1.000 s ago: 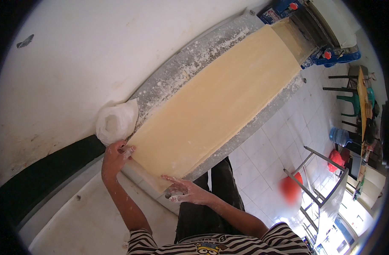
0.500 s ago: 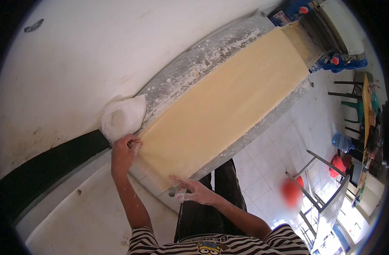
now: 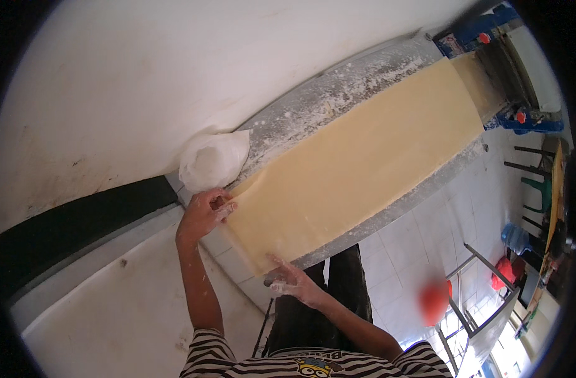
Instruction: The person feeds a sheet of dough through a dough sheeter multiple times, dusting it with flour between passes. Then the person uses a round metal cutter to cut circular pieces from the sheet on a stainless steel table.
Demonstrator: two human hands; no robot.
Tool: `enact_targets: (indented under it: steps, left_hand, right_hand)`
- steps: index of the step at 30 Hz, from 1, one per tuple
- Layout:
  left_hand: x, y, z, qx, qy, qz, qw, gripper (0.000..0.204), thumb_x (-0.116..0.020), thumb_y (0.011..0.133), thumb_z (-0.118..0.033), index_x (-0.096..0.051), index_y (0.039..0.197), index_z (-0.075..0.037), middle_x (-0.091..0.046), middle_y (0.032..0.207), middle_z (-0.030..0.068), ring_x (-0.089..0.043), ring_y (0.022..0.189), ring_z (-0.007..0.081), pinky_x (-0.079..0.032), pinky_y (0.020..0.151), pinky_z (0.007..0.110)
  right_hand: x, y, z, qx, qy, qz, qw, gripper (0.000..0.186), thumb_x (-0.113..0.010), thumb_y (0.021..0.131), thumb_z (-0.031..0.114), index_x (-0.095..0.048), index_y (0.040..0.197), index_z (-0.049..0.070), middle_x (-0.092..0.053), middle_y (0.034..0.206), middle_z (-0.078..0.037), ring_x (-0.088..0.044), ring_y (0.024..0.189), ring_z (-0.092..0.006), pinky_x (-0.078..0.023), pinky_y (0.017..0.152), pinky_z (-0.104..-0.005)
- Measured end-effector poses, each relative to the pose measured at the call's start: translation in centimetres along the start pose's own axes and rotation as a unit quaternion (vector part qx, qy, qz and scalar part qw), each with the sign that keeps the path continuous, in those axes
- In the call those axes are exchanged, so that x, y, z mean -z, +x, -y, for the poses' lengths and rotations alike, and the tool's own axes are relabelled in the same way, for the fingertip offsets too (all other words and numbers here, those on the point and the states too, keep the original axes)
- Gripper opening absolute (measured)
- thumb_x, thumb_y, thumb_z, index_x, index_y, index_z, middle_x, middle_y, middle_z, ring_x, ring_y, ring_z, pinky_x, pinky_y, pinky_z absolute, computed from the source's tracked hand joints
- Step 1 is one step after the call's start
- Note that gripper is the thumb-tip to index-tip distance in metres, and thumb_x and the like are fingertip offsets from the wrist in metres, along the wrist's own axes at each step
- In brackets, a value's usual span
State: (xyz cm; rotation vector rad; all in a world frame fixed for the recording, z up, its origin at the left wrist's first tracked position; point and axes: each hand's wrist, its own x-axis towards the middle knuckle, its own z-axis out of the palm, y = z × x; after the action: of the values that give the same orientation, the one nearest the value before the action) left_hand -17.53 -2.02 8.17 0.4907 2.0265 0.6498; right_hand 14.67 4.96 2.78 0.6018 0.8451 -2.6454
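A long, pale yellow sheet of dough lies along a floured metal table, reaching from my hands to a machine at the far right. At its near left corner, my left hand has its fingers curled and pinched on the edge, where the dough puckers slightly. My right hand rests by the other near corner, fingers apart, its fingertips touching the sheet's end. White flour dusts both hands. Right beyond my left hand sits a white plastic bag against the wall.
The blue-sided machine with red knobs stands at the table's far end. A white wall borders the far left side. An upturned metal-legged table, a blue water bottle and red bags are on the right.
The view has turned a little, shifting the scene rightward. My left hand stays at the dough's corner, and my right hand remains at the near end with its fingers still spread.
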Motion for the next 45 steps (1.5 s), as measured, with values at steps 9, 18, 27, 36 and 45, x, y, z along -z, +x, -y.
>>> enact_targets:
  steps: [9,18,27,36,45]
  left_hand:
    - [0.3,-0.3,1.0,0.025,-0.003,-0.037,0.999,0.030,-0.084,0.090,-0.015,-0.073,0.111,0.002,-0.071,0.083,0.0097,-0.066,0.069,0.0149,-0.055,0.064,0.034]
    - [0.6,-1.2,1.5,0.084,0.073,-0.089,0.990,0.026,-0.085,0.087,-0.018,-0.075,0.102,0.000,-0.072,0.081,0.0107,-0.064,0.067,0.0158,-0.054,0.068,0.034]
    - [-0.6,-2.2,1.9,0.032,0.114,-0.145,0.982,0.024,-0.084,0.086,-0.014,-0.074,0.102,0.001,-0.073,0.085,0.0102,-0.063,0.072,0.0182,-0.053,0.069,0.035]
    - [-7.5,-4.0,4.3,0.006,0.036,-0.448,0.893,0.046,-0.089,0.086,-0.019,-0.063,0.122,-0.006,-0.064,0.103,0.0080,-0.055,0.074,0.0173,-0.051,0.069,0.035]
    - [-13.3,-5.0,4.9,0.063,-0.006,-0.532,0.844,0.027,-0.082,0.092,-0.026,-0.069,0.101,-0.004,-0.062,0.090,0.0067,-0.053,0.069,0.0210,-0.046,0.065,0.037]
  right_hand:
    - [0.2,0.0,-0.1,-0.002,-0.014,0.009,1.000,0.092,-0.078,0.096,0.022,-0.025,0.169,0.006,-0.027,0.174,-0.011,-0.033,0.155,-0.0258,-0.030,0.125,-0.0456]
    - [-0.1,0.4,-0.8,-0.030,0.010,0.030,0.999,0.088,-0.075,0.098,0.022,-0.025,0.169,0.006,-0.030,0.172,-0.010,-0.038,0.151,-0.0260,-0.032,0.124,-0.0440]
    - [0.0,0.5,-1.4,-0.058,-0.026,0.038,0.997,0.086,-0.074,0.100,0.032,-0.027,0.167,0.006,-0.037,0.168,-0.015,-0.044,0.148,-0.0299,-0.034,0.123,-0.0453]
    - [0.7,-0.3,3.9,-0.074,-0.277,0.013,0.958,0.057,-0.071,0.102,0.023,-0.052,0.153,0.006,-0.069,0.132,-0.014,-0.065,0.121,-0.0224,-0.048,0.108,-0.0384]
    - [5.6,5.4,22.3,0.269,-0.671,-0.159,0.673,0.022,-0.074,0.093,0.013,-0.072,0.114,0.006,-0.071,0.111,-0.011,-0.068,0.106,-0.0320,-0.052,0.093,-0.0424]
